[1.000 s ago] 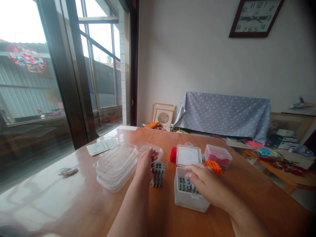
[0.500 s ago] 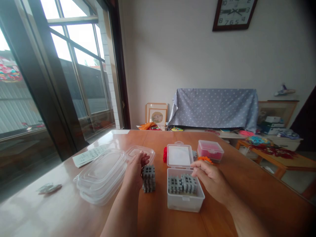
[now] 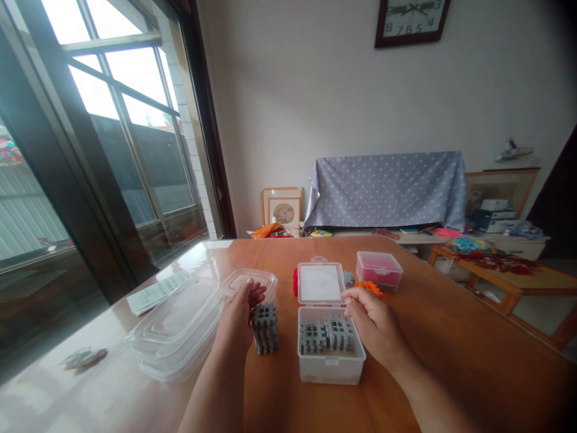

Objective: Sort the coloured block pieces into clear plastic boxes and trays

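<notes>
"What's moved?"

"The right hand [image 3: 372, 313]. It was over the small see-through white plastic box [image 3: 331, 368]; now it's drawn back to the box's right rear corner. Both groups of grey, notched plastic window pieces [image 3: 312, 337] inside are uncovered, so the box's contents can be seen and reached from above."

"Is that hand gripping anything?"

"Its fingertips are bunched near the thumb, beside the hinged see-through lid [image 3: 321, 282], which leans open behind the box. I can't tell whether they're pinching something."

"And the left hand [image 3: 237, 313]?"

"Fingers loosely bent, closed around nothing I can see. It's right beside the upright stack of grey notched window pieces [image 3: 265, 328], left of the box; whether they touch, I can't tell."

"Much room to move?"

"A strip of brown wooden table [image 3: 288, 385] runs between stack and box, and more wood shows in front of both. Left is tighter: large see-through plastic containers [image 3: 178, 325] sit close to that forearm. Past the right hand there's a bright orange plastic piece [image 3: 369, 287] and a see-through box with pink contents [image 3: 379, 270]. I'd mind the lid's edge and the box's raised rim; a knuckle could catch there."
</notes>
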